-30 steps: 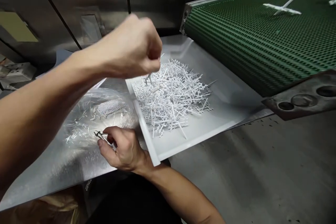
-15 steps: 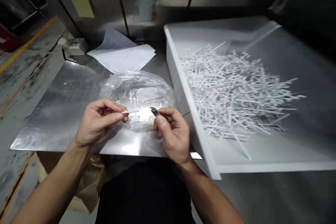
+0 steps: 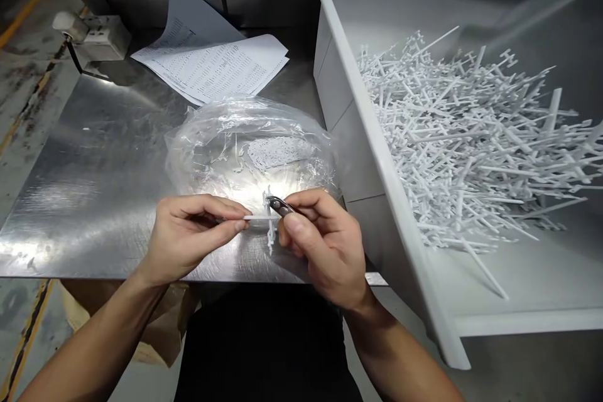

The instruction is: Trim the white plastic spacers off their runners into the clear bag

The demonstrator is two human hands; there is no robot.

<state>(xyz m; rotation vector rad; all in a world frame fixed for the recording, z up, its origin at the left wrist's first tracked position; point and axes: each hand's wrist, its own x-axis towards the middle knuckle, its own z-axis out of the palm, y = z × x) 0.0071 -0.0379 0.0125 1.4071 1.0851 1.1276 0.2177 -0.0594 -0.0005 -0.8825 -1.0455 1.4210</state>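
My left hand (image 3: pixel 200 232) pinches one end of a thin white plastic sprue (image 3: pixel 270 232), whose stem points right and bears a small branched crosspiece. In my right hand (image 3: pixel 323 239) is a small pair of dark nippers (image 3: pixel 281 206), mostly covered by the fingers. Their tip is at the upper arm of the crosspiece; whether the jaws are closed on it I cannot tell. Beneath both hands a clear plastic bag (image 3: pixel 183 144) lies spread on the metal table (image 3: pixel 94 188), with small white pieces and a white speckled patch within its ring.
To the right stands a large white bin (image 3: pixel 358 81) heaped with white plastic sprues (image 3: pixel 461 144). Printed papers (image 3: pixel 211 63) lie at the back of the table beside a white socket box (image 3: pixel 106 38). A brown paper bag (image 3: pixel 164 326) sits below the front edge.
The nippers have come to the sprue's crosspiece, and my hands are closer together. The branched crosspiece now shows clearly. My view has tilted down and nearer to the table.
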